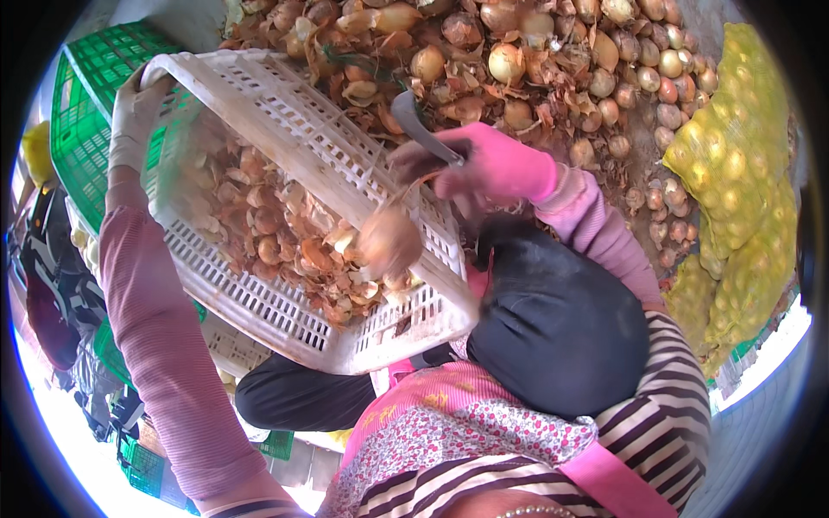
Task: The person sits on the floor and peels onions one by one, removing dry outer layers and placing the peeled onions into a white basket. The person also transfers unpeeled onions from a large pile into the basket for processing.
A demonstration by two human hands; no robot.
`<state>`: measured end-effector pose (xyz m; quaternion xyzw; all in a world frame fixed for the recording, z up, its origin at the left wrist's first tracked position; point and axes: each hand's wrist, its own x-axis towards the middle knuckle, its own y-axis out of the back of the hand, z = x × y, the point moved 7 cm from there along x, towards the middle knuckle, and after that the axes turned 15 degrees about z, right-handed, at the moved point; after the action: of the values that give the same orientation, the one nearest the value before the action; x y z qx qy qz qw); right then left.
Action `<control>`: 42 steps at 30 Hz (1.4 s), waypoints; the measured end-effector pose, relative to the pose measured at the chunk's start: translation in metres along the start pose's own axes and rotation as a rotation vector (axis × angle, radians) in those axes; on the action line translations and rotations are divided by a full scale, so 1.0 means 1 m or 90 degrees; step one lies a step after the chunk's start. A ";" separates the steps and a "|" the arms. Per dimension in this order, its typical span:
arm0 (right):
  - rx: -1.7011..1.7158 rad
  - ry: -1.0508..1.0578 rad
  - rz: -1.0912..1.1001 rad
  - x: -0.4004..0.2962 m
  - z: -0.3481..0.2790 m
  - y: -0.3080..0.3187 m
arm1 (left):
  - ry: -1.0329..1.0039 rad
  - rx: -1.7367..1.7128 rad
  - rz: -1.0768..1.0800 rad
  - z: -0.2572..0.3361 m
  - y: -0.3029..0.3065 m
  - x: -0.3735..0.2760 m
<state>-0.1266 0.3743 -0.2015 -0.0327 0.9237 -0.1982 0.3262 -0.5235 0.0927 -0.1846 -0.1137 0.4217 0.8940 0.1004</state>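
My left hand, in a whitish glove, grips the upper corner of a white plastic crate with slotted walls. The crate is tilted in front of me, its opening turned my way. Inside lie onions and loose skins, blurred towards the far end. In a pink glove, my right hand holds a small knife with a curved blade, its handle mostly hidden in the fingers. A motion-blurred onion shows just below that hand, in front of the crate's near rim; whether anything supports it I cannot tell.
Beyond the crate a heap of onions and dry skins covers the floor. Yellow mesh sacks of onions stand at the right. Green plastic crates are at the left, beside a dark bulky object. My bent knee is close to the white crate.
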 end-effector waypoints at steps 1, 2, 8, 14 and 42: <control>-0.082 -0.011 0.057 0.017 0.008 0.008 | -0.022 0.002 -0.010 0.000 -0.009 0.006; -0.179 0.009 0.112 0.048 0.043 0.024 | -0.043 0.013 -0.008 0.005 -0.009 0.008; -0.643 0.157 0.176 0.134 0.072 -0.004 | -0.059 0.018 -0.018 0.018 -0.008 -0.001; -0.773 -0.026 0.058 0.075 0.126 0.044 | -0.047 0.014 -0.013 0.010 -0.010 -0.004; -0.806 0.287 0.297 0.241 -0.101 0.017 | -0.138 0.087 0.014 0.048 -0.008 -0.037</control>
<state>-0.3767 0.3787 -0.2785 0.0240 0.8893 0.4498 0.0795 -0.4921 0.1320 -0.1497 -0.0046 0.4693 0.8713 0.1431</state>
